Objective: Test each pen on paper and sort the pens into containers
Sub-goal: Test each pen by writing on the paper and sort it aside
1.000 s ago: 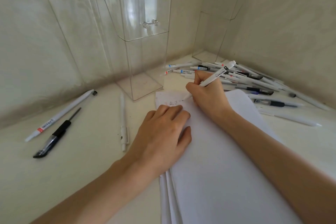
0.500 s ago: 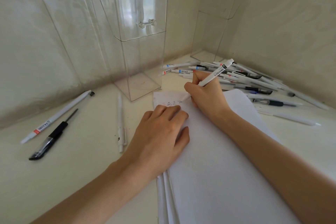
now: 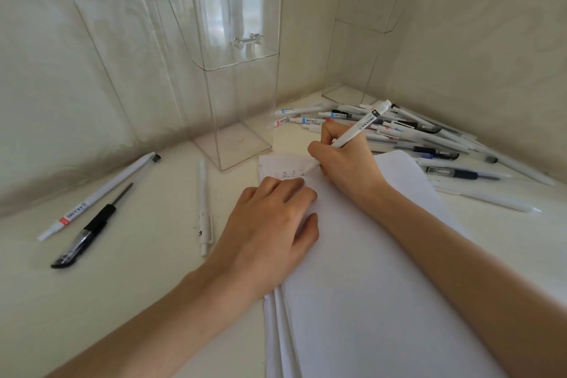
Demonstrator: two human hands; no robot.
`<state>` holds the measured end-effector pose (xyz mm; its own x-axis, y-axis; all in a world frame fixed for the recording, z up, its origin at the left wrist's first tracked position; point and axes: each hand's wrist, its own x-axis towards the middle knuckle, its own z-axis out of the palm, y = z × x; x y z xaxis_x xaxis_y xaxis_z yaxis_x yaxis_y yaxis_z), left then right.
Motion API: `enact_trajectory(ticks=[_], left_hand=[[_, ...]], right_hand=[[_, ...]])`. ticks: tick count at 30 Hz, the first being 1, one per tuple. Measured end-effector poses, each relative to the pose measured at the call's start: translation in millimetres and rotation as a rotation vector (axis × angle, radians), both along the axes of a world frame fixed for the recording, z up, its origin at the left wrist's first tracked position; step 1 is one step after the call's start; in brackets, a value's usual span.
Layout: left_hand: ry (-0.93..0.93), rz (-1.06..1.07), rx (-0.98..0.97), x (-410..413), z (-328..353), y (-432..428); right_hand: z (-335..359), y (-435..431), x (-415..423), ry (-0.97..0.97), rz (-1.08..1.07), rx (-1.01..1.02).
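The right hand [image 3: 346, 163] pinches a white pen [image 3: 359, 127] in its fingers, tip at the far left corner of the paper [image 3: 383, 285]. The left hand [image 3: 270, 224] presses its fingers together near the left edge. A pen pile [image 3: 429, 149] crowds the right edge.

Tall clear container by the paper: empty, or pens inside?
Empty. Through the container walls only its bare floor shows; the pens lie outside it on the table.

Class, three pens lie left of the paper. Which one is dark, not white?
The black-gripped pen with a clear barrel; the red-labelled pen and the plain pen are white.
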<state>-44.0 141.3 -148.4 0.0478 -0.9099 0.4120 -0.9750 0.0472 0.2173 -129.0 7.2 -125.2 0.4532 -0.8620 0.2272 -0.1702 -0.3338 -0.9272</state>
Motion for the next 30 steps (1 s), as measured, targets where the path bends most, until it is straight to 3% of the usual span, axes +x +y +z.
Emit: enact_trajectory(ticks=[11, 14, 18, 20, 23, 30], left_hand=[[0.066, -0.021, -0.031, 2.5, 1.6, -0.1], [0.262, 0.014, -0.080, 2.1, 6.7, 2.8], [0.523, -0.026, -0.046, 1.6, 12.7, 3.3], [0.447, -0.080, -0.048, 2.3, 11.8, 2.7], [0.166, -0.110, -0.124, 6.4, 5.5, 0.9], [0.159, -0.177, -0.219, 10.6, -1.5, -3.3]], right_hand=[[2.6, -1.6, -8.7, -0.185, 0.072, 0.084], [1.8, -2.5, -13.6, -0.154, 0.182, 0.028], [7.5, -0.6, -18.9, -0.340, 0.289, 0.217], [8.5, 1.7, -19.5, -0.374, 0.316, 0.252], [9.7, 7.2, -18.4, -0.333, 0.341, 0.247], [12.3, 11.0, -19.0, -0.353, 0.407, 0.260]])
